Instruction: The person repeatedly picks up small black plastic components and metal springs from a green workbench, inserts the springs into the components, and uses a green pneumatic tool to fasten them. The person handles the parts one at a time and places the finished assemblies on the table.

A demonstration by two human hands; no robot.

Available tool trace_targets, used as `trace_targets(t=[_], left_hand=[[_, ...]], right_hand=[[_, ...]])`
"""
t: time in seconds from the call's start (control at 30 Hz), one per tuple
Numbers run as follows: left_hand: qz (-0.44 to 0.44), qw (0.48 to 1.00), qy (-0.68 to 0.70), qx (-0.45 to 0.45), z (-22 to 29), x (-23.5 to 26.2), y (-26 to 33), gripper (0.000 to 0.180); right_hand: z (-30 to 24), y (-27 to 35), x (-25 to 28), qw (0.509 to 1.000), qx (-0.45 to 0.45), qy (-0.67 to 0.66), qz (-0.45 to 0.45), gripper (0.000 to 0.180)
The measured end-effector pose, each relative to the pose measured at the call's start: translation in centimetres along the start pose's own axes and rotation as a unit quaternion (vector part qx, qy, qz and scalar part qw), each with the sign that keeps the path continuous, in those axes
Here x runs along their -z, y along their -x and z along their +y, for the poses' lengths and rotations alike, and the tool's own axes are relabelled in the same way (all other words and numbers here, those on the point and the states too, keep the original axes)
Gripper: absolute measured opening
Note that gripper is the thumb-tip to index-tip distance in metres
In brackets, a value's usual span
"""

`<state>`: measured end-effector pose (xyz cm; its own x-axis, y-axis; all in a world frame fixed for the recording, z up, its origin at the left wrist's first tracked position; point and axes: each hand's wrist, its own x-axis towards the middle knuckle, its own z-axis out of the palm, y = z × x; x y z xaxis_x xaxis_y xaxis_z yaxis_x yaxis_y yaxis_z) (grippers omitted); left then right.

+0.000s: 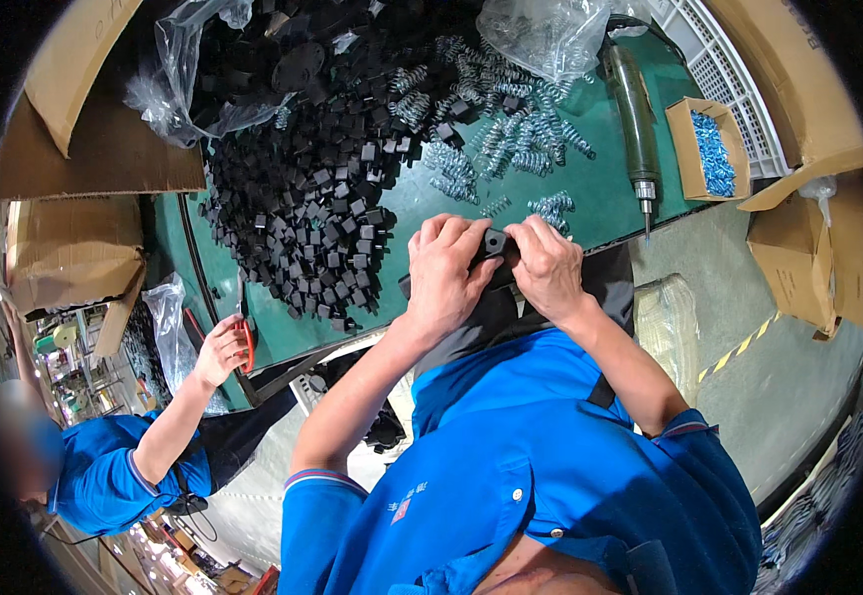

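Near the front edge of the green table, I hold a small black block with a round hole (pixel 494 243) between my two hands. The fingers of my left hand (pixel 443 270) are closed on its left side. My right hand (pixel 549 270) is closed against its right side, fingertips bent in. My fingers cover part of the block. Just beyond my hands lie loose metal springs (pixel 553 208) and a single spring (pixel 496 206). To their left spreads a big heap of small black blocks (pixel 303 223).
A dark green power screwdriver (pixel 632 124) lies at the right, bit toward me. Beside it stands a small carton of blue screws (pixel 711 154). Clear plastic bags (pixel 546 35) lie at the back. At the left, a co-worker's hand (pixel 221 352) holds red-handled scissors (pixel 247 342).
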<state>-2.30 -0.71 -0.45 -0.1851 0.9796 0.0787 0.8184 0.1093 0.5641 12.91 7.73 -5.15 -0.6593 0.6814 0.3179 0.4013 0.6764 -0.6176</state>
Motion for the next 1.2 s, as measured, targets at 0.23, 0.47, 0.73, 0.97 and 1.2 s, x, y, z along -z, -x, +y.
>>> trace_targets(t=[0.23,0.47,0.73,0.97,1.2], left_hand=[[-0.061,0.995,-0.083,-0.003,1.2,0.6,-1.0,0.044],[-0.131,0.970,-0.202,-0.008,2.4,0.7,-2.3,0.042],[-0.134,0.966,-0.220,-0.001,2.1,-0.1,-2.6,0.040],[-0.055,0.982,-0.179,-0.030,1.2,-0.9,-2.1,0.031],[-0.087,0.981,-0.172,-0.001,1.1,-0.8,-1.9,0.042]], right_hand=[[0.4,-0.1,0.2,1.000,0.030,0.008,-0.003,0.020],[1.1,-1.2,3.8,0.996,0.063,-0.003,-0.062,0.021],[7.8,-9.7,11.1,0.920,-0.229,0.311,-0.072,0.072],[10.6,-9.8,11.2,0.963,-0.262,0.055,0.013,0.063],[1.9,-7.7,12.7,0.780,-0.102,-0.604,0.131,0.040]])
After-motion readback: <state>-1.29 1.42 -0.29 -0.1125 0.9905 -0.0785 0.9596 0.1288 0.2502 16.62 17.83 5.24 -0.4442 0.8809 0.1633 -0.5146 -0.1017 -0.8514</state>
